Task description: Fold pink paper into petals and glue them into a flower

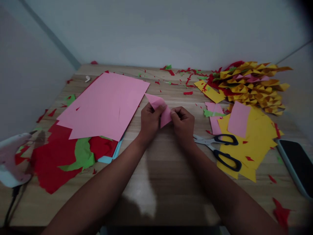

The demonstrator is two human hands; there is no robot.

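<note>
Bare forearms (105, 186) reach over the bench (171, 186), the right one just beside scissors (208, 142). Farther off, the left hand (149, 122) and right hand (183, 125) pinch a folded pink paper (166, 115) between them, fingers curled (hiding part of it). One sharp tip points far-left; its long axis slants near-right. Pink sheets (110, 104) lie left, yellow sheets (259, 137) right.

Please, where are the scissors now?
In the head view, the scissors lie open right of centre, beside the right hand, their dark handles over the yellow paper.
</note>
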